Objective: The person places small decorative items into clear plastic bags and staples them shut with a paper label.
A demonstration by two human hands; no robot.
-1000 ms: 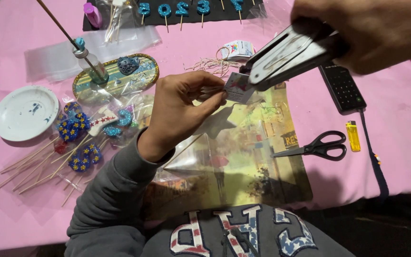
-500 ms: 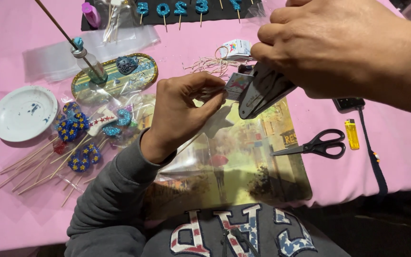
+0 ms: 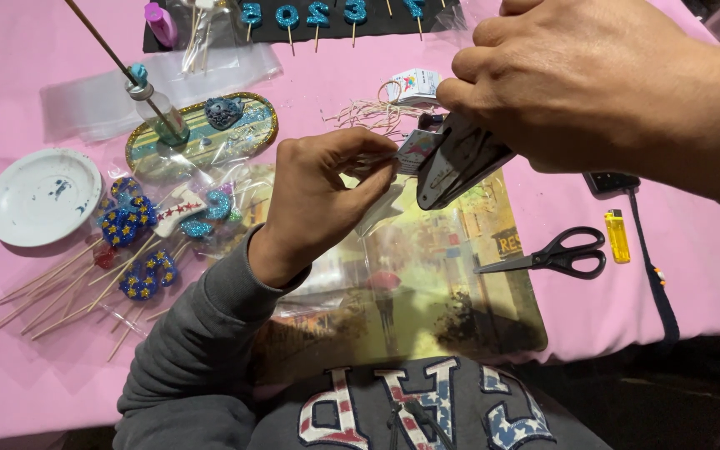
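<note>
My left hand (image 3: 322, 196) pinches a small clear packet with a coloured paper tag (image 3: 417, 148) at its top edge, above a picture placemat (image 3: 427, 292). My right hand (image 3: 593, 92) is closed around a dark metal stapler (image 3: 456, 162), whose jaws sit over the tag right beside my left fingertips. The rest of the packet is hidden under my left hand.
The pink tablecloth (image 3: 35, 358) carries black scissors (image 3: 556, 257), a yellow lighter (image 3: 617, 236), a white plate (image 3: 43, 196), wooden skewers with blue glitter toppers (image 3: 131, 250), a small bottle on an oval tray (image 3: 160, 112), a string bundle (image 3: 372, 112) and blue glitter number picks (image 3: 318, 15) at the far edge.
My right hand has come down and left with the stapler, tilting its jaws onto the tag. My left hand has stayed in place with the packet.
</note>
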